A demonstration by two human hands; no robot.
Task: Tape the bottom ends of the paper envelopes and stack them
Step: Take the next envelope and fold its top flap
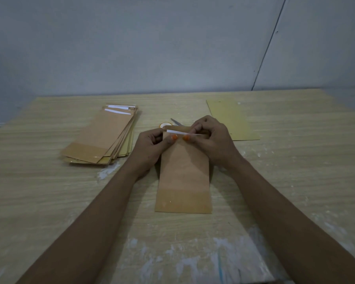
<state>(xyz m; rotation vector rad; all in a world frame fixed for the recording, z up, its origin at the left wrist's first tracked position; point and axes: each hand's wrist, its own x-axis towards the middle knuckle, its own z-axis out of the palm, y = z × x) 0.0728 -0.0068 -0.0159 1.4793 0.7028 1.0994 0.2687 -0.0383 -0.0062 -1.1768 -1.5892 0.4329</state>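
A pale wood-grain table (49, 201) streaked with white smears carries everything here. On its far left lies a fanned stack of brown envelopes (103, 136), their near ends glossy with tape and white strips showing at their far ends; far right lies a single yellowish sheet (232, 119). In the middle, flat on the table and running away from the person, lies the envelope (183, 173) being worked on, its near end already covered by a shiny band of tape (182, 199). Both hands meet at its far end: the left hand (150, 148) pinches the left side of that end, thumb on top, while the right hand (211, 140) curls over the right side and pinches the white strip (182, 133) that lies across the flap. Just beyond the hands a tape roll (164, 125) and the tip of a pair of scissors (175, 121) peek out. The envelope looks light, thin and easily creased, and its taped end is probably slick, so it is best held by the edges with a flat pinch, or slid.
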